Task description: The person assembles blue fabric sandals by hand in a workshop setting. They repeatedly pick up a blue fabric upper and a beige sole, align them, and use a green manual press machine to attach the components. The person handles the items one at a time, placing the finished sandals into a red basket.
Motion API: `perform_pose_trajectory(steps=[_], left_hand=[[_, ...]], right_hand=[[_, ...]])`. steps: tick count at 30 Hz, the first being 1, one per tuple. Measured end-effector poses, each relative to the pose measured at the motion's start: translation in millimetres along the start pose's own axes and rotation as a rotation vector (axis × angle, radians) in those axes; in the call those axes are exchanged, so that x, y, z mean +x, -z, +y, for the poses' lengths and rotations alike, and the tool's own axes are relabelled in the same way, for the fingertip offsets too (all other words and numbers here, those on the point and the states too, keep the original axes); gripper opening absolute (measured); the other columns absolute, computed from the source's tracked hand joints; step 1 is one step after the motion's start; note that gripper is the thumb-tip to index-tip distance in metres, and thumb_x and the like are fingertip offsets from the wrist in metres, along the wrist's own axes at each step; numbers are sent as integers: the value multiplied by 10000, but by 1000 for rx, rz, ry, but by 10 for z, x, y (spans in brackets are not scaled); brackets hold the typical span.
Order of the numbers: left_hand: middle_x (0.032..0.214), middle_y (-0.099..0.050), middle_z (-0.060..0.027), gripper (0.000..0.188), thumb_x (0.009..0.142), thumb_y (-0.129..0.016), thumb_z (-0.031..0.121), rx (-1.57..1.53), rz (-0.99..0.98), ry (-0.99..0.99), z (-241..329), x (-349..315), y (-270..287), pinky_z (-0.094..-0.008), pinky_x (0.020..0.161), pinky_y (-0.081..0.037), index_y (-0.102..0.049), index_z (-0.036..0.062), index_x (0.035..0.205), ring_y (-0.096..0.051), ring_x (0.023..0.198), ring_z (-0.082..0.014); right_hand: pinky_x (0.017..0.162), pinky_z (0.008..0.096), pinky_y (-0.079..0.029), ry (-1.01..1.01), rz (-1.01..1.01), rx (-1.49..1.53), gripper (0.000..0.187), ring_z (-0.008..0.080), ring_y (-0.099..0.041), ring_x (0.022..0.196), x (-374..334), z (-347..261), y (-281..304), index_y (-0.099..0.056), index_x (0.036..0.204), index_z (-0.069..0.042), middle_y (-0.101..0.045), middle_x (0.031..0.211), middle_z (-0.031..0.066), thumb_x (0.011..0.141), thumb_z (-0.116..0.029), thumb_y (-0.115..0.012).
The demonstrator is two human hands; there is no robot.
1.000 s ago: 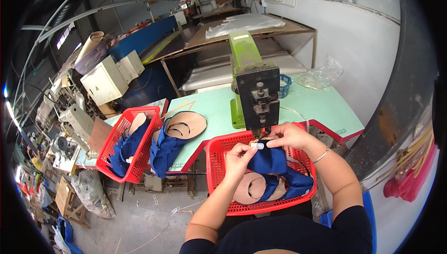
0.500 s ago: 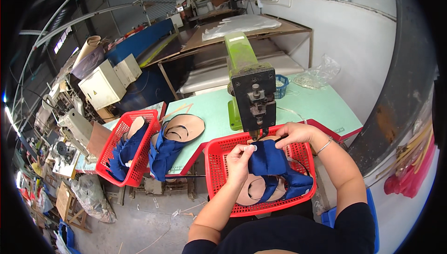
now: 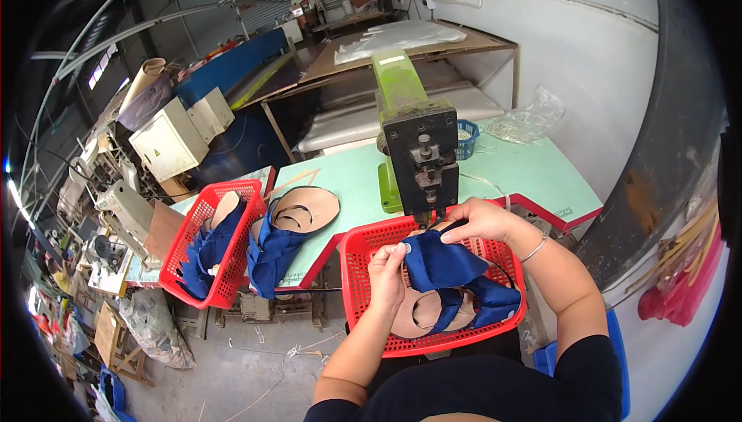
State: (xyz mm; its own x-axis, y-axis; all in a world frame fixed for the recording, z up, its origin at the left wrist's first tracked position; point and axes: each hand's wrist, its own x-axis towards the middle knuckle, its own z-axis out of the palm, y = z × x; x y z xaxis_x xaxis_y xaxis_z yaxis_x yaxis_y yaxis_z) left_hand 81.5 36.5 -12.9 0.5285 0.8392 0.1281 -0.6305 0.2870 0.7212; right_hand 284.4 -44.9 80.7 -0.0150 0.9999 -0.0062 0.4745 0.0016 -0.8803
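In front of me, I hold up a blue satin fabric piece (image 3: 442, 264) just below the black head of a green-armed press machine (image 3: 422, 161). My left hand (image 3: 386, 273) is closed, pinching the piece's left edge between thumb and fingers. Its upper right edge is in the pinch of my right hand (image 3: 481, 221), close under the machine head. Below my hands sits a red plastic basket (image 3: 352, 279), in which lie a beige sole-shaped piece (image 3: 417, 314) and more blue fabric straps (image 3: 495, 302).
A mint-green table (image 3: 348, 178) with a red edge runs behind the basket. On its left stand a second red basket (image 3: 222, 292) of blue pieces and a beige-and-blue stack (image 3: 313, 209). A small blue basket (image 3: 467, 148) and a clear plastic bag (image 3: 525, 120) lie at the right.
The blue fabric piece has turned and tilted, its lower edge swinging to the right. Both hands have shifted slightly left, still pinching it.
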Motion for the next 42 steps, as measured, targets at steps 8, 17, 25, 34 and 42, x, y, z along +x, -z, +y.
perform_pose_trajectory(steps=[8, 17, 25, 34, 42], left_hand=[[849, -625, -30, 56, 834, -624, 94, 41, -41, -58, -80, -84, 217, -265, 779, -446, -611, 45, 858, -567, 815, -113], [714, -630, -26, 207, 824, -638, 167, 1246, -708, 31, 426, 155, -99, -241, 604, -463, -652, 4, 951, -557, 665, -66], [778, -602, 15, 195, 901, -533, 175, 738, -242, 159, -123, -100, -15, -190, 647, -414, -628, 7, 928, -505, 707, -42], [757, -602, 14, 150, 867, -593, 140, 909, -535, 0, 167, -194, 25, -219, 615, -430, -636, -3, 881, -516, 700, -43], [767, -618, 6, 152, 852, -610, 142, 942, -325, -8, 247, -147, 56, -227, 614, -443, -642, 2, 900, -537, 679, -56]], right_hand=[[636, 329, -464, 69, 109, -250, 388, 222, -618, 696, 29, -257, -146, -690, 848, -23, -652, 733, 129, 667, -364, -730], [737, 364, -394, 443, 346, -701, 276, 240, -574, 762, -129, -21, -420, -639, 686, -79, -605, 716, 89, 579, -285, -790], [662, 363, -376, 585, 569, -1216, 301, 211, -469, 668, -583, 197, -1145, -592, 987, 42, -464, 669, 50, 750, -143, -602], [739, 355, -425, 584, 465, -404, 221, 240, -546, 842, -555, 316, -810, -620, 906, -57, -578, 830, 67, 708, -137, -676], [700, 337, -406, 422, 410, -674, 148, 224, -551, 725, -451, 281, -592, -561, 780, -51, -544, 761, 39, 697, -141, -644]])
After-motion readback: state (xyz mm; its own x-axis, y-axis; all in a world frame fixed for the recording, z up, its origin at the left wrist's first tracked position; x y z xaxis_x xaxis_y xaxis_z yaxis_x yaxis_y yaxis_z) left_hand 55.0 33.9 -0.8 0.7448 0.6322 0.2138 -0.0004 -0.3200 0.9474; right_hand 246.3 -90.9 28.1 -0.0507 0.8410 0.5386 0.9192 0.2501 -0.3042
